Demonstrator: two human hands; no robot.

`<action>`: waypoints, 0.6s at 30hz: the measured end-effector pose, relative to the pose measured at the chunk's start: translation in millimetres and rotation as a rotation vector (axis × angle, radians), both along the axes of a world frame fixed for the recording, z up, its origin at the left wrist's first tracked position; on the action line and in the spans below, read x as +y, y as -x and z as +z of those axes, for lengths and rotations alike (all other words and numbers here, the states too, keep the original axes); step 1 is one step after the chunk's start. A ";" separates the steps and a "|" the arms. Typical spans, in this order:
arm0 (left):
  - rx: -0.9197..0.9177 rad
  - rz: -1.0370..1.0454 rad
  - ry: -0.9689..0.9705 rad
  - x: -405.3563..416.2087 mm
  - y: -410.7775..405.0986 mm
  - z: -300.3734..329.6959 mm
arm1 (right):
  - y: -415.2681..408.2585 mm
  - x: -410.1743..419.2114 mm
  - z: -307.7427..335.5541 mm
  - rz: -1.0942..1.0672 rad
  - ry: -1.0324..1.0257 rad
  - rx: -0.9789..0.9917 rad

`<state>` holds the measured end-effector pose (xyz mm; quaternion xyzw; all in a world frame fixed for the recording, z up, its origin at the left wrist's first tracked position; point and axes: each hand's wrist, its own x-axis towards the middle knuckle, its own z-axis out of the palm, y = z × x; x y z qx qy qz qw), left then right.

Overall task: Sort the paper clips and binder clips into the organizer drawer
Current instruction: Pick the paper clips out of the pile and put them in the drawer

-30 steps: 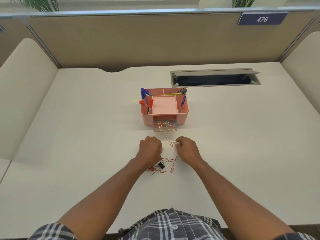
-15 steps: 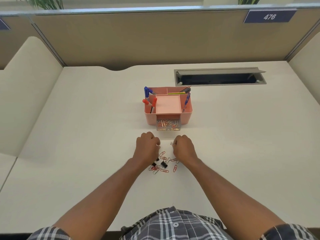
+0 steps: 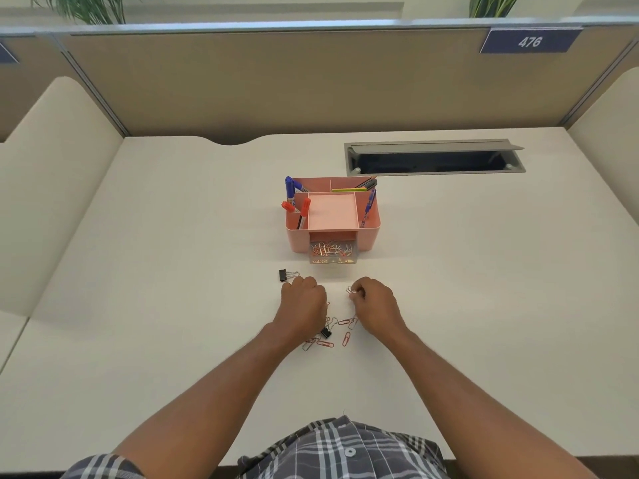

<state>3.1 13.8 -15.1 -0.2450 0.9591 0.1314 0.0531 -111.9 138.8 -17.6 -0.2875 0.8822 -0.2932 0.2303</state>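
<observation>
A pink desk organizer (image 3: 371,233) stands mid-desk, its clear drawer (image 3: 331,253) pulled open toward me with several paper clips inside. Between my hands lies a loose pile of paper clips (image 3: 340,331) with one black binder clip (image 3: 325,332) in it. My left hand (image 3: 304,304) is curled, and a second black binder clip (image 3: 283,275) sticks out from its fingertips by the wire handle. To the right, my right hand (image 3: 375,305) pinches a paper clip (image 3: 351,290) just off the desk, in front of the drawer.
Red and blue markers (image 3: 294,202) and pens stand in the organizer's upper compartments. A grey cable slot (image 3: 435,157) is sunk into the desk behind it on the right. A tan partition wall (image 3: 311,84) closes off the back.
A black binder clip now shows past my left hand's fingertips, where none was visible before. My right hand still holds a paper clip and has barely moved.
</observation>
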 end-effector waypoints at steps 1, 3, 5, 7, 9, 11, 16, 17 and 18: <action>0.089 0.013 -0.049 -1.4 0.7 4.9 | 0.3 0.0 5.8 0.011 0.040 0.022; 0.308 0.060 -0.157 -4.5 3.8 19.7 | 1.5 -3.0 21.7 0.033 0.159 0.090; 0.487 0.109 -0.182 -10.1 11.6 35.7 | 5.6 -11.0 39.8 0.042 0.287 0.162; 0.577 0.149 -0.178 -18.4 22.6 48.6 | 13.1 -23.7 54.9 0.044 0.336 0.213; 0.584 0.156 -0.167 -25.7 34.2 56.5 | 21.6 -38.0 65.5 0.056 0.299 0.241; 0.563 0.145 -0.154 -30.3 42.8 59.5 | 26.2 -50.2 71.7 0.081 0.234 0.244; 0.606 0.140 -0.165 -25.9 40.9 61.3 | 25.0 -56.9 79.7 0.120 0.183 0.210; 0.613 0.145 -0.166 -22.9 36.1 59.3 | 23.8 -51.9 80.0 0.113 0.209 0.220; 0.609 0.149 -0.170 -18.7 29.4 56.8 | 21.9 -44.7 78.6 0.104 0.226 0.226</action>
